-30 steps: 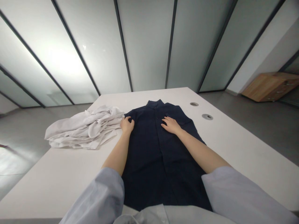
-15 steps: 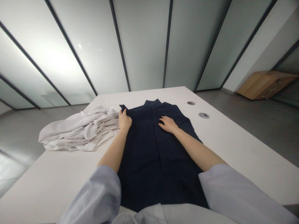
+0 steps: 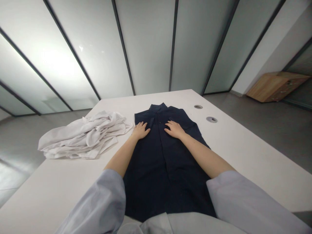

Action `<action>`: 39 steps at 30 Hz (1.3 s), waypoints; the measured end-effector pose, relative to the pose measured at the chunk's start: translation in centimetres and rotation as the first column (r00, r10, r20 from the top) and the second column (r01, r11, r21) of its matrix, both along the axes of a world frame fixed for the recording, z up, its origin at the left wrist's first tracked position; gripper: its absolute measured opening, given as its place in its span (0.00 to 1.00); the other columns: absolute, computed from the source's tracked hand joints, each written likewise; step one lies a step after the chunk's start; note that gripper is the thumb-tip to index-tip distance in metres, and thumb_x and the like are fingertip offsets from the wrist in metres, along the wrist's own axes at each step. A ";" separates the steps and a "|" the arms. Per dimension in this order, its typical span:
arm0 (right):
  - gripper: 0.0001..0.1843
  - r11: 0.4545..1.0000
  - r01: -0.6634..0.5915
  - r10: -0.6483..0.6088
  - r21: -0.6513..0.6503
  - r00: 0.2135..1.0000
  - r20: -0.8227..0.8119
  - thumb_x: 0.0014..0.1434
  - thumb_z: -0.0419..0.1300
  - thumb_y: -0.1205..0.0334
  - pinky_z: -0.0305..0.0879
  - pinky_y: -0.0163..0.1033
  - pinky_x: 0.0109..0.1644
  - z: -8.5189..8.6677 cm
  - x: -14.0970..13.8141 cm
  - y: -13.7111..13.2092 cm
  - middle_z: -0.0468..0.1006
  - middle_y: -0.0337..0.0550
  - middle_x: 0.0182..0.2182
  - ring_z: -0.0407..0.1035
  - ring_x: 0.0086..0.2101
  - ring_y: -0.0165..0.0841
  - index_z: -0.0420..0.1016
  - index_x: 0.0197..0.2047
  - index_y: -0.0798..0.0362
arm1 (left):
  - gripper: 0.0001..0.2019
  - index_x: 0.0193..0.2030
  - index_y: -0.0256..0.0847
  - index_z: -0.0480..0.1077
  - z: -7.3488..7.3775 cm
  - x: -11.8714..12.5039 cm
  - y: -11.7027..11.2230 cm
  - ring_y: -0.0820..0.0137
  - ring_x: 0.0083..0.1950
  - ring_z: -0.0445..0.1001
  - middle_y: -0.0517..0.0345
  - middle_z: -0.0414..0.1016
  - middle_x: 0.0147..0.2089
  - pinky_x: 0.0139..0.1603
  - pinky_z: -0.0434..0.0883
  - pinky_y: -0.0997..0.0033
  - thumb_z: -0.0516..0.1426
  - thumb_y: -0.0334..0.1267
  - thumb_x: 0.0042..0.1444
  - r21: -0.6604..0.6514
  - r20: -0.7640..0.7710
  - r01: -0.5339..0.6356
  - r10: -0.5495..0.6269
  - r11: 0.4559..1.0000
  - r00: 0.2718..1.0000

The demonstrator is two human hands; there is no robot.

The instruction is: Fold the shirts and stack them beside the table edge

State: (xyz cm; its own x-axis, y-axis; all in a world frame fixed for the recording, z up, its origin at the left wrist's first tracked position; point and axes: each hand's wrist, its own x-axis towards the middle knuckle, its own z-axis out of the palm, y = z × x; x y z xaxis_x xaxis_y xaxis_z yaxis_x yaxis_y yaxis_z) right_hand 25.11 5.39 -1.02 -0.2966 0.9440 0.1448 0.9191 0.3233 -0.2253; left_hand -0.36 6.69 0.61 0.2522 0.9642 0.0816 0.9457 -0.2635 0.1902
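A dark navy shirt lies flat on the white table, collar away from me, its sides folded in. My left hand rests flat on the shirt's upper left part, fingers spread, holding nothing. On the upper right part, just right of the button line, my right hand lies flat with its fingers stretched out. Both forearms reach out over the shirt from light blue sleeves.
A heap of white clothes sits on the table left of the shirt, almost touching it. Two round cable holes are in the table to the right. A wooden cabinet stands on the floor at far right.
My left hand let go of the shirt's left edge after folding it inward and now lies flat on the cloth. The right hand stayed where it was.
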 end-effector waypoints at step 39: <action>0.26 0.992 0.124 -0.124 0.005 0.991 0.053 0.66 0.47 0.58 0.58 0.45 0.63 2.4 3.5 5.0 0.69 0.50 0.61 0.63 0.60 0.42 0.67 0.63 0.56 | 0.24 0.64 0.42 0.65 1.4 1.2 3.3 0.54 0.68 0.61 0.44 0.64 0.67 0.67 0.53 0.51 0.46 0.44 0.64 0.092 -0.122 -0.072 0.083 0.993 0.989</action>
